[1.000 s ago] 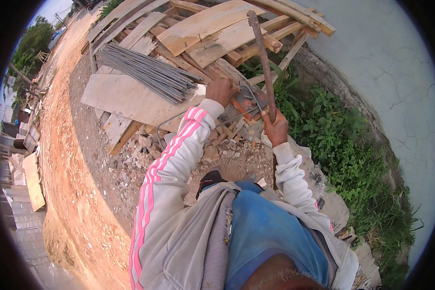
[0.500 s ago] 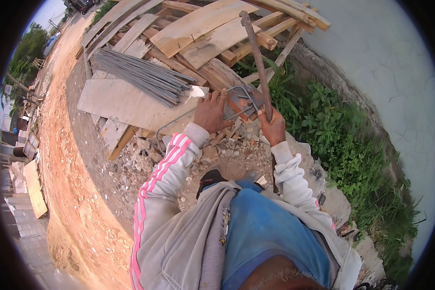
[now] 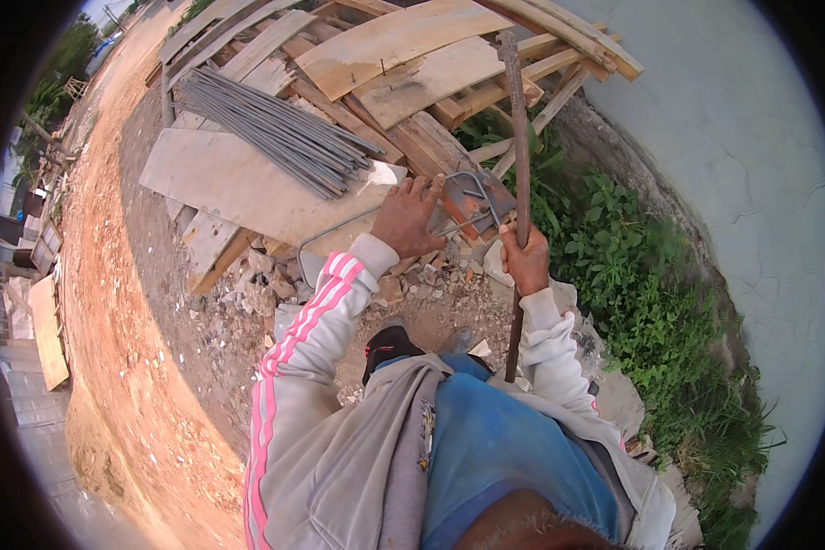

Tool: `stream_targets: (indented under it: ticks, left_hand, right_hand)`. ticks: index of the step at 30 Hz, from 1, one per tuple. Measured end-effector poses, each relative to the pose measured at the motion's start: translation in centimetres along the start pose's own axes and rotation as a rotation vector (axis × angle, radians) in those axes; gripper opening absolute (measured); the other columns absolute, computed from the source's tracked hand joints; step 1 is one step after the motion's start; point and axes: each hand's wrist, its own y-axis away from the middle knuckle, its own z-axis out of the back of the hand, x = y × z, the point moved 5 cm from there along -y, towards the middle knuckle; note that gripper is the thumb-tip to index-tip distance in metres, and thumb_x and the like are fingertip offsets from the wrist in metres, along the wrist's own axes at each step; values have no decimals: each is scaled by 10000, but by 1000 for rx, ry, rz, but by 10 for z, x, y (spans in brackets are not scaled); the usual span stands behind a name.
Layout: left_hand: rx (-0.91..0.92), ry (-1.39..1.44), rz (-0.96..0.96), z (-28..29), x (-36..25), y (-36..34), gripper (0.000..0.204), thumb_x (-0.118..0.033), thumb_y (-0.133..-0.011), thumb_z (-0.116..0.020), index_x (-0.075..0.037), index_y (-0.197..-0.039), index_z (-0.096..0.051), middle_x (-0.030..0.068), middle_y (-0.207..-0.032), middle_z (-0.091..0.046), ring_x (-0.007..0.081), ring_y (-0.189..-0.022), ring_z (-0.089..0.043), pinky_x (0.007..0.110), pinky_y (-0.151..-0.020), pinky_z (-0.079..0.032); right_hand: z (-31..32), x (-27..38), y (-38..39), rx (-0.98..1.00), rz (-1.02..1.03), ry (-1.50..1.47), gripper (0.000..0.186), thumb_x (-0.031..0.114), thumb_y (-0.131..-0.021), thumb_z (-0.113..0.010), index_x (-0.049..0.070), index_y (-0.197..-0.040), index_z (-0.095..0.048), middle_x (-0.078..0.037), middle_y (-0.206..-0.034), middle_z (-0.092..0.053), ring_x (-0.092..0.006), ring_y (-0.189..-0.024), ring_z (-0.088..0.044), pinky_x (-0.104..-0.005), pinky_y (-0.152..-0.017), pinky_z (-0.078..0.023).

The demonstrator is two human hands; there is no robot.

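My right hand (image 3: 526, 260) is closed around a long rusty metal bar (image 3: 521, 137), which stretches from beside my clothes up past the wood pile. The bar passes right beside a small metal plate with pegs (image 3: 492, 194) on a reddish block. A thin grey steel rod, bent into corners (image 3: 344, 223), runs beneath my left hand (image 3: 408, 218) to the plate. My left hand presses down on this rod with its fingers partly curled; the palm hides the rod's middle. A bundle of straight grey steel rods (image 3: 280, 133) lies on a board beyond my left hand.
Loose boards and beams (image 3: 403, 50) are piled ahead, some with nails standing up. A plywood sheet (image 3: 238, 183) supports the rods. Broken stones (image 3: 270, 280) cover the ground near my shoe (image 3: 390, 346). Green weeds (image 3: 632, 247) and a pale wall (image 3: 733, 137) border the right side.
The bar's far end has swung to the right, and my right hand has shifted slightly right with it. My left hand stays on the bent rod. The view has shifted a little.
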Motion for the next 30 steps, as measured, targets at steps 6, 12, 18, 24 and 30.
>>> stream_targets:
  ticks: [6,12,18,24,30]
  left_hand:
    - [3,41,-25,-3,3,0,1095,-481,-660,-811,26,-1518,-357,235,-1309,-495,403,-1218,-496,489,-1048,-427]
    - [-1,78,-31,-5,7,0,1124,-518,-645,-816,15,-1525,-362,240,-1308,-498,402,-1220,-497,489,-1057,-422]
    - [28,110,-2,-4,9,-4,1118,-515,-641,-816,-13,-1533,-366,225,-1285,-508,398,-1202,-507,492,-1054,-429]
    - [-52,111,-28,-8,11,1,1100,-477,-636,-817,-22,-1532,-368,223,-1305,-501,396,-1198,-514,494,-1044,-441]
    - [-72,107,-38,-7,12,0,1063,-429,-644,-802,-25,-1529,-374,230,-1339,-500,406,-1204,-513,482,-1036,-445]
  right_hand:
    - [11,13,5,3,-22,30,196,220,-998,-670,40,-990,-593,-28,-640,-598,-93,-471,-515,-266,-445,-417]
    - [112,9,58,-88,28,397,317,324,-961,-713,31,-1033,-618,0,-634,-545,-85,-523,-527,-275,-468,-432]
    - [216,-21,116,-235,97,853,321,321,-926,-749,17,-875,-661,-70,-621,-535,-154,-517,-482,-362,-512,-428]
    - [266,-16,125,-113,32,1031,376,384,-881,-771,22,-803,-701,-163,-573,-530,-278,-501,-517,-402,-525,-441]
    - [278,-2,79,77,80,1168,384,388,-871,-780,35,-742,-706,-150,-556,-534,-303,-486,-529,-416,-498,-427]
